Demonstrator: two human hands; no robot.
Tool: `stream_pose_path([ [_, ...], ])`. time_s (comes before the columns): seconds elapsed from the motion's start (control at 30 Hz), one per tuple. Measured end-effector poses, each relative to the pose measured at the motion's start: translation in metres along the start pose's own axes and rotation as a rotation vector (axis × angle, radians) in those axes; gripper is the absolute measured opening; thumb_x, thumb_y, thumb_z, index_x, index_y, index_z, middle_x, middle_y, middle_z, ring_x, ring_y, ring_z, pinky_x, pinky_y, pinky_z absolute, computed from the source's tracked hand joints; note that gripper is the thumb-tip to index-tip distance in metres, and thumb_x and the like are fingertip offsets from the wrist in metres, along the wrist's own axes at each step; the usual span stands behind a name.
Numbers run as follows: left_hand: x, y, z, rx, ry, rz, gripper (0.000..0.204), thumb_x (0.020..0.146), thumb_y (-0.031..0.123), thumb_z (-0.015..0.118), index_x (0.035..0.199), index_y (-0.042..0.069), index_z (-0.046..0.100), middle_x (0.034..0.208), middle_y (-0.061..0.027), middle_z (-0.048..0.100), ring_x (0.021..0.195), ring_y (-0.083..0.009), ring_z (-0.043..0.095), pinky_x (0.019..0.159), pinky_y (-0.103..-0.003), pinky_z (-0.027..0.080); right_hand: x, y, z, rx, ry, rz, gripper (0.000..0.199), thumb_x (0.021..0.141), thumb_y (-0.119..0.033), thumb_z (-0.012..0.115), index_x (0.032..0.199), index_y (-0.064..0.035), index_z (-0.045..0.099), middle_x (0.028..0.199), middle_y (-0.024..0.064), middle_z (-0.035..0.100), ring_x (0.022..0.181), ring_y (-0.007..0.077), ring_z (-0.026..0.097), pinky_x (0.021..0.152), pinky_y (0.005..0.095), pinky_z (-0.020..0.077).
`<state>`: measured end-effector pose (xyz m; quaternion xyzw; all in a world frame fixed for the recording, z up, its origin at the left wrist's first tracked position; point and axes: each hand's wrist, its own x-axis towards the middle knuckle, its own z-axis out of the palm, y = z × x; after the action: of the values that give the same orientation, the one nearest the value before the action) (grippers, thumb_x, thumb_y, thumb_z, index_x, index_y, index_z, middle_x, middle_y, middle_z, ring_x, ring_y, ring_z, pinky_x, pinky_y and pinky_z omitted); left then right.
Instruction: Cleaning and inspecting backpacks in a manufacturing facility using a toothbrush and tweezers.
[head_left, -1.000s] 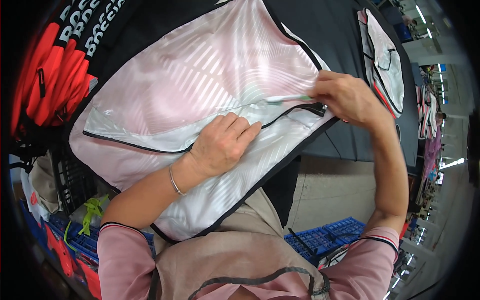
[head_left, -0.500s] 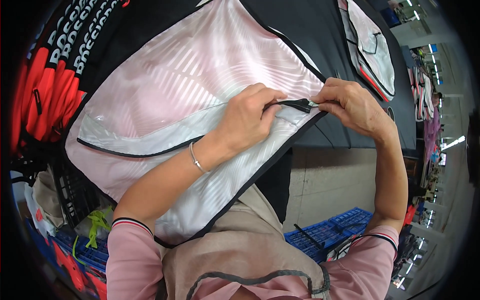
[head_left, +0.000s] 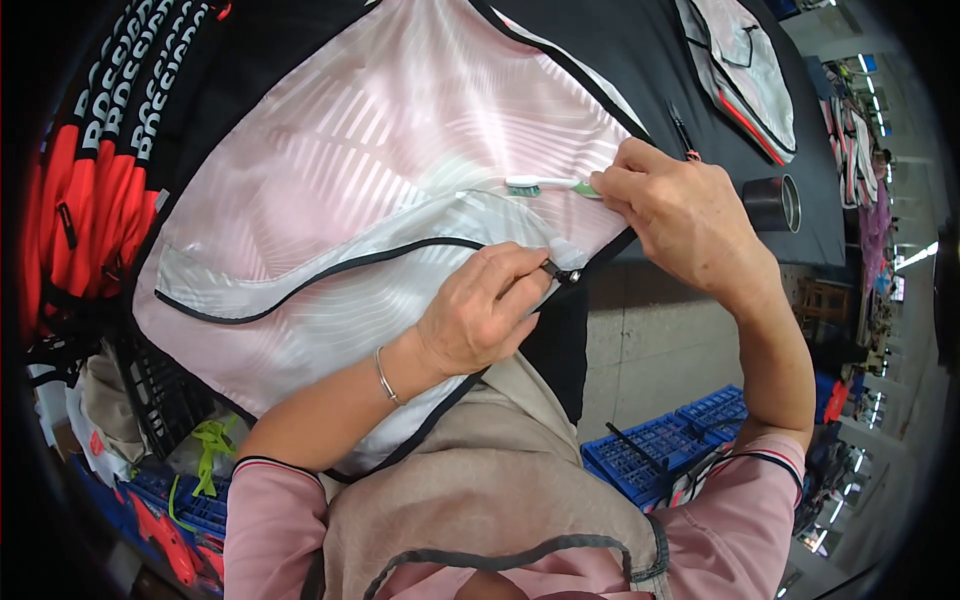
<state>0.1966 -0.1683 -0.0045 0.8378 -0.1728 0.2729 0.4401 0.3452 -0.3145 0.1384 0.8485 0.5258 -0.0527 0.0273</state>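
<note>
A pale pink and white garment piece (head_left: 330, 170) with black bound edges lies partly on the dark table and hangs over its front edge toward my lap. My left hand (head_left: 485, 305) is closed in a pinch at the piece's right side, holding a short black zipper end (head_left: 566, 273). Just above it, my right hand (head_left: 685, 215) grips a toothbrush (head_left: 555, 184) with a white neck, a green handle and green bristles. The brush head is over the pink fabric, bristles facing down. Whether the bristles touch the cloth I cannot tell.
A dark open tin (head_left: 768, 204) stands right of my right hand. Behind that hand lies a slim dark tool (head_left: 681, 128). Another white garment piece (head_left: 745, 80) rests at the back right. Red and black garments (head_left: 110, 180) are stacked left; a blue crate (head_left: 650, 450) sits below the table.
My right hand has moved off the zipper end, and the toothbrush now shows in it. My left hand has shifted down, bringing the zipper end lower. The tin has come into fuller view.
</note>
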Motion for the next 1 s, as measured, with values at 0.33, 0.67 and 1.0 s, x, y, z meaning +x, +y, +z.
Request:
stream_pose_path([
  [0.33,-0.011,-0.013,0.011,0.184,0.088,0.189,0.013,0.073,0.008,0.068,0.084,0.008,0.06,0.105,-0.0081,0.059,0.093,-0.022,0.06,0.079,-0.031,0.051,-0.033,-0.058,-0.03,-0.22,-0.057,-0.058,0.009,0.071,-0.006,0.063,0.078,-0.0018,0.058,0.084,0.0099,0.052,0.057,0.0224,0.062,0.048,0.0346,0.0483],
  [0.67,-0.017,-0.017,0.016,0.232,0.099,0.253,0.011,0.074,0.01,0.067,0.081,0.012,0.059,0.104,-0.0045,0.057,0.088,-0.0182,0.058,0.075,-0.03,0.048,-0.051,-0.082,-0.036,-0.263,-0.185,0.037,0.02,0.075,-0.007,0.061,0.094,-0.0014,0.057,0.088,0.0082,0.05,0.066,0.0207,0.062,0.052,0.0351,0.0481],
  [1.0,-0.016,-0.025,0.021,0.182,0.134,0.232,0.016,0.075,0.006,0.065,0.084,0.012,0.053,0.094,-0.0029,0.057,0.079,-0.0179,0.057,0.072,-0.032,0.045,-0.078,-0.088,-0.018,-0.246,-0.059,0.146,0.02,0.075,-0.007,0.061,0.094,-0.0011,0.059,0.09,0.0077,0.05,0.064,0.0183,0.06,0.052,0.0322,0.0506],
])
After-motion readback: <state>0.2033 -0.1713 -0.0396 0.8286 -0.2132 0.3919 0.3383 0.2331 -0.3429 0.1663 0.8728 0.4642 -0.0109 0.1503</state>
